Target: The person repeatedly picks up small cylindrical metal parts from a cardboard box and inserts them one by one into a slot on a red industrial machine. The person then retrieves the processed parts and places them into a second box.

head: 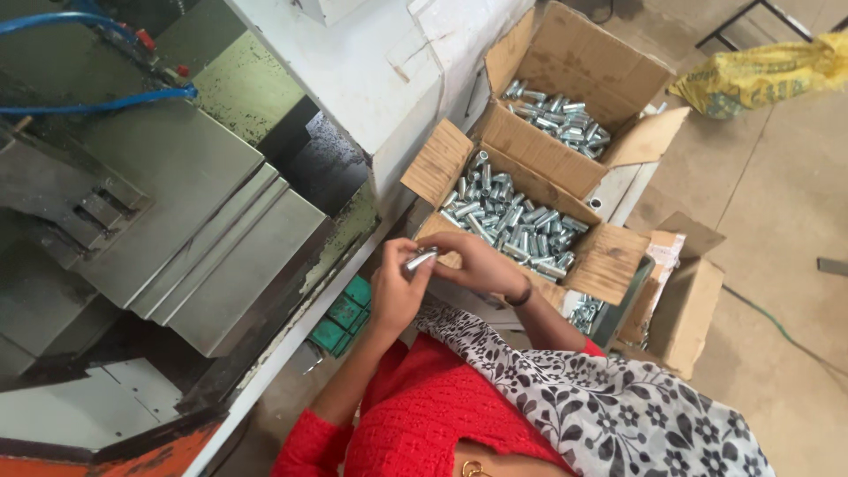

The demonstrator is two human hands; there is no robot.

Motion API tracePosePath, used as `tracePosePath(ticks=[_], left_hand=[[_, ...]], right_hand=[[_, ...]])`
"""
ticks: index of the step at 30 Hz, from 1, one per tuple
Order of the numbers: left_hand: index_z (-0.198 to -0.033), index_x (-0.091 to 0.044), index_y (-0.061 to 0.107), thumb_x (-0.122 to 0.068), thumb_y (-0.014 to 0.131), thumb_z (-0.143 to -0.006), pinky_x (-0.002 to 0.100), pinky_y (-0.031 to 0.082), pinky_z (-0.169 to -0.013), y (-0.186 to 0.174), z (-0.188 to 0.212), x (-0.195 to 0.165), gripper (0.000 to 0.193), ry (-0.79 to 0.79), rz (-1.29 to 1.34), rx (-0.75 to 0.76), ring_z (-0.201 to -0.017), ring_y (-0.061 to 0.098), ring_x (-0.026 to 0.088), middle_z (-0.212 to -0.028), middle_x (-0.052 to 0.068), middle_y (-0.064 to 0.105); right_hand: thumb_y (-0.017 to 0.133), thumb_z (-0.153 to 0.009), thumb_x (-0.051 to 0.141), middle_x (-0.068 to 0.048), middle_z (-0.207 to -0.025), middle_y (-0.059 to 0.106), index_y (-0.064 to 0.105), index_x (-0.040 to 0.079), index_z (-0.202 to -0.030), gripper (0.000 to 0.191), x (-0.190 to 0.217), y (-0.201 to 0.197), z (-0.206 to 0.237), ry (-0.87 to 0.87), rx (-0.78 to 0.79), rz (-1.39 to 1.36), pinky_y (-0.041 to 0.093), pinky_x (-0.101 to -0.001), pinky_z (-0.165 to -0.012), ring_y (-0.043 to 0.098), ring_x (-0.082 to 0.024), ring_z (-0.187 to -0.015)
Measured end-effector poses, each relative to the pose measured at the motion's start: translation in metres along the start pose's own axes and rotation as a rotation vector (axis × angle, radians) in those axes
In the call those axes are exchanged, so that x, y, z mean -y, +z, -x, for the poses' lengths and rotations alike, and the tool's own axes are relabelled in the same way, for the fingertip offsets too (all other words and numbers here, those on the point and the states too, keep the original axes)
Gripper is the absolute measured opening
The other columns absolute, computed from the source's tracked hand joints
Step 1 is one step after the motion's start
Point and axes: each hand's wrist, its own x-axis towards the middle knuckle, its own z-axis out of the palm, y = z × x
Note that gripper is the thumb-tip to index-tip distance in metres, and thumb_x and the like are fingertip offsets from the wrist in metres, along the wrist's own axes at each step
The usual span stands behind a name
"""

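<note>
My left hand (396,287) and my right hand (481,262) meet in front of me, both pinching a short shiny metal cylinder (420,260). The hands sit just at the near edge of an open cardboard box (609,261) filled with several similar metal cylinders (512,221). A dark band circles my right wrist. My red sleeves and a black-and-white flowered scarf fill the lower part of the view.
A second open box of metal parts (558,119) stands behind the first. A grey metal machine (177,194) with blue hoses (97,104) lies to the left. Green blocks (343,316) sit below it. A smaller carton (685,309) and a yellow sack (760,75) rest on the floor at right.
</note>
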Motion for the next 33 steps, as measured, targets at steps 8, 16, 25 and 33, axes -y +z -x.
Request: tracePosePath(ticks=[8, 16, 25, 33], left_hand=[[-0.125, -0.006, 0.055, -0.02, 0.068, -0.096, 0.03, 0.045, -0.059, -0.081, 0.057, 0.014, 0.034, -0.117, 0.067, -0.013, -0.062, 0.059, 0.016, -0.079, 0.006, 0.072], [-0.126, -0.003, 0.048, 0.009, 0.05, -0.091, 0.03, 0.048, -0.09, -0.156, 0.111, 0.035, 0.036, 0.174, 0.365, -0.192, -0.105, 0.056, 0.015, -0.125, 0.011, 0.058], [-0.116, -0.003, 0.057, 0.005, 0.046, -0.098, 0.045, 0.045, -0.115, -0.182, 0.171, 0.051, 0.023, 0.545, -0.03, -0.162, -0.129, 0.059, 0.033, -0.126, 0.014, 0.062], [-0.139, 0.003, 0.048, -0.008, 0.048, -0.107, 0.049, 0.037, -0.121, -0.227, 0.213, 0.075, 0.033, 0.388, 0.021, -0.232, -0.144, 0.047, 0.039, -0.148, 0.022, 0.051]], right_hand=[[0.079, -0.09, 0.02, -0.012, -0.105, 0.071, 0.071, 0.003, -0.11, 0.028, 0.057, 0.071, -0.002, -0.041, -0.009, -0.005, 0.056, -0.0371, -0.086, 0.07, -0.028, -0.099], [0.073, -0.1, 0.023, -0.005, -0.111, 0.069, 0.064, 0.002, -0.124, 0.033, 0.07, 0.189, 0.004, 0.217, -0.018, -0.888, 0.055, -0.0295, -0.086, 0.066, -0.011, -0.1], [0.057, -0.102, 0.024, 0.0, -0.114, 0.067, 0.058, 0.01, -0.127, 0.028, 0.108, 0.298, 0.019, 0.572, -0.089, -1.408, 0.057, -0.0302, -0.09, 0.067, -0.011, -0.104], [0.063, -0.107, 0.022, 0.0, -0.107, 0.068, 0.061, 0.008, -0.124, 0.023, 0.141, 0.329, 0.012, 0.411, -0.012, -1.418, 0.057, -0.0301, -0.079, 0.067, -0.011, -0.093]])
